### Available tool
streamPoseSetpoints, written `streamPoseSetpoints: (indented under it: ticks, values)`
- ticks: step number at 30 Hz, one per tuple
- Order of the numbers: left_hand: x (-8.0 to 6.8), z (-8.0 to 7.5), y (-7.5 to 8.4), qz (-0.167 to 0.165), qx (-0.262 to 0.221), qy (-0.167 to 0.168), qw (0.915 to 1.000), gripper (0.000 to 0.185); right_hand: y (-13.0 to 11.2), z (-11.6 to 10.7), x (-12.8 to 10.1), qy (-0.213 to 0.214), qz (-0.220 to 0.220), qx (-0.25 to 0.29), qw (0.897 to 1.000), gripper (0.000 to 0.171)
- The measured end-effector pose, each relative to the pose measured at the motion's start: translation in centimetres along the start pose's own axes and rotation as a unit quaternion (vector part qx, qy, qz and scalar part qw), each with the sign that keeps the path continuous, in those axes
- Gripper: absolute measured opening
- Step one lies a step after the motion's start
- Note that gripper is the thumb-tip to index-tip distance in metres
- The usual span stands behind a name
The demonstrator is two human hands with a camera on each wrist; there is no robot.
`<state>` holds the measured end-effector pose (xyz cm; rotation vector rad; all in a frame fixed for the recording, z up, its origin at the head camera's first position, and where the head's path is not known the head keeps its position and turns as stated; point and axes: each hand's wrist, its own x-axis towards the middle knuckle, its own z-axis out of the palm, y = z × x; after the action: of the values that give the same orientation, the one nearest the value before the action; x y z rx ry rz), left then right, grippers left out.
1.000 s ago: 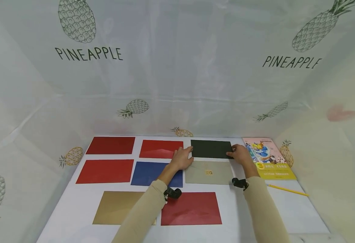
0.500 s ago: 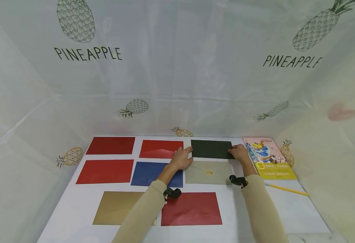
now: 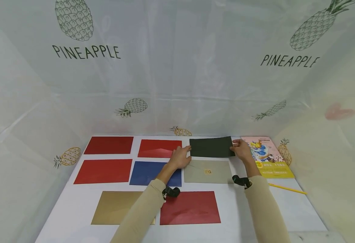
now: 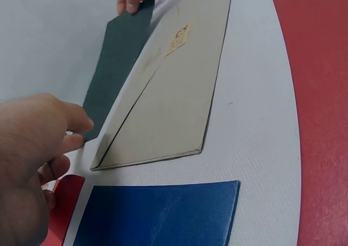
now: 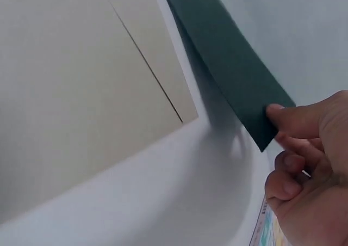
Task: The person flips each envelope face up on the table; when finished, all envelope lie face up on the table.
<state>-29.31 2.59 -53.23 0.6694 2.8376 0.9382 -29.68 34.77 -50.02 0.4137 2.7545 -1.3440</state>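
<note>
A dark green envelope [image 3: 211, 147] lies at the back of the table with its right end raised. My right hand [image 3: 241, 150] pinches that end between thumb and fingers; in the right wrist view the thumb [image 5: 293, 118] presses on its corner. At the opposite end, my left hand [image 3: 179, 158] touches the left edge with fingers spread, reaching over part of a bright red envelope [image 3: 157, 147]. A beige envelope [image 3: 207, 171] with a small gold sticker lies just in front of the green one. The left forearm covers part of a blue envelope [image 3: 144, 172].
Two more red envelopes [image 3: 108, 145] lie at the left. Nearer are a gold envelope [image 3: 113, 206] and a dark red one [image 3: 192, 209]. A picture book [image 3: 269, 157] and a yellow pencil [image 3: 288, 188] lie at the right. A pineapple-print curtain [image 3: 177, 67] surrounds the table.
The green envelope's right end has risen off the table in my right hand, bending it slightly. My left hand has stayed at its left edge.
</note>
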Motion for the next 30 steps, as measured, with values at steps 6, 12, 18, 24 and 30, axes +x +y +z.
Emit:
streamPoseSetpoints:
  ticks: [6,12,18,24,30]
  values:
    - [0.1,0.1,-0.4,-0.004,-0.045,0.021,0.9988,0.055,0.2,-0.2,-0.1,0.004,-0.035,-0.017,0.999,0.044]
    - [0.4,-0.3,-0.5,-0.007,-0.125,0.054,0.9907,0.055,0.7,-0.4,-0.5,0.019,-0.057,-0.008,0.998,0.041]
    - [0.7,-1.3,-0.7,-0.027,-0.216,0.061,0.9741,0.054,1.1,-0.9,-0.6,0.004,-0.066,0.046,0.997,0.038]
    - [0.2,-2.0,-1.0,-0.046,-0.281,0.067,0.9562,0.044,1.9,-1.4,-0.8,-0.012,-0.06,0.075,0.995,0.058]
    - [-0.2,-2.2,-1.0,-0.065,-0.317,0.1,0.9409,0.039,2.3,-1.4,-0.9,-0.024,-0.063,0.092,0.993,0.068]
